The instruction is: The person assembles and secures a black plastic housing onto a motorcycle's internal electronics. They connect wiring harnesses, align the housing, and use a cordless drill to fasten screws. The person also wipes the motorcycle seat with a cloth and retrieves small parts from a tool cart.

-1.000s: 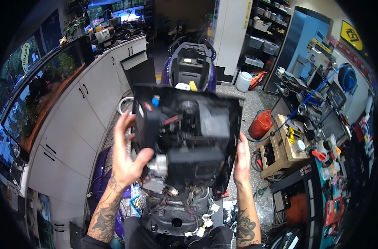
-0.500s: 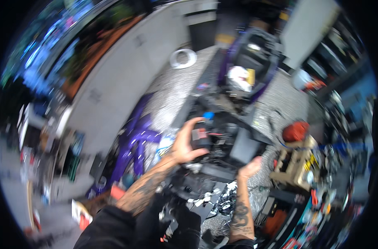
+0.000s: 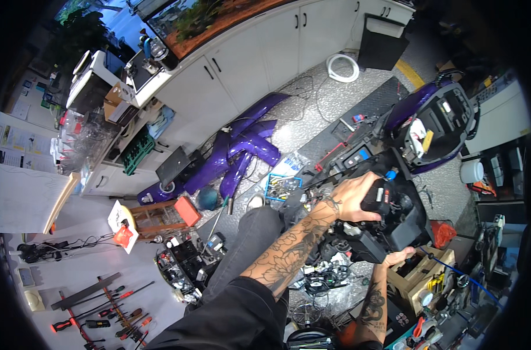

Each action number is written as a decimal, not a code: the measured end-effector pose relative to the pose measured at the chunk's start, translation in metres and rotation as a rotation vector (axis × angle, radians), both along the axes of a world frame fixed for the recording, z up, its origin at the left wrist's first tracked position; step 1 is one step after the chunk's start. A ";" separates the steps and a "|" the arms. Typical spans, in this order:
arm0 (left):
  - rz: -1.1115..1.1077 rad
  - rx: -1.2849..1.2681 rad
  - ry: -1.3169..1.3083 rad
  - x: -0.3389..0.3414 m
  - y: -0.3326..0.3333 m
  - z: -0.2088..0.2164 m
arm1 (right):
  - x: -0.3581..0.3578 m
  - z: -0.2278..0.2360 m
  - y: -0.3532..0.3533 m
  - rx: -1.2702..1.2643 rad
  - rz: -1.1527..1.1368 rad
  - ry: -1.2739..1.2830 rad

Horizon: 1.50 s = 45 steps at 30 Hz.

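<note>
A bulky black plastic housing (image 3: 407,234) with wiring and fittings is in front of me, right of centre. My left hand (image 3: 354,199) curls its thumb and fingers round a black box-shaped part (image 3: 376,200) with red markings on this housing. Just beyond those fingers shows a small blue cap (image 3: 391,174). At the housing's near right edge, my right hand (image 3: 398,257) grips from below, its fingers partly hidden. Behind the housing stands a stripped scooter body (image 3: 394,119) with purple side panels and an open black compartment holding a white item and a yellow one.
Purple body panels (image 3: 242,149) lie on the floor along the white cabinets (image 3: 254,49). A wooden crate of tools (image 3: 420,280) and a red bag (image 3: 443,233) stand right. A blue basket (image 3: 283,188) of small parts sits mid-floor. Loose tools (image 3: 111,312) lie lower left.
My view has swung left, so the hands and housing appear farther right. Both hands keep their places on the housing. The earlier blur is gone.
</note>
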<state>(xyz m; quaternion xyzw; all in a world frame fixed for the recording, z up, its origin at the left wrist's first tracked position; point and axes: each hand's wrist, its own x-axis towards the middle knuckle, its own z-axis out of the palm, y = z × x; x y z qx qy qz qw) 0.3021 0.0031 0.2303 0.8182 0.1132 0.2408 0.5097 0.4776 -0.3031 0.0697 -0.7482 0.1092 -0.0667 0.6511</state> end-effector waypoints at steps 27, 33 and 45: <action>-0.750 0.078 0.290 -0.013 0.150 0.014 | 0.379 0.071 0.271 -0.914 0.940 -0.263; -0.251 0.199 0.470 0.046 0.291 -0.013 | 0.408 -0.036 0.319 -1.330 0.997 0.261; -0.431 -0.144 0.284 0.442 0.215 -0.078 | 0.458 0.166 0.289 -0.485 0.549 -0.055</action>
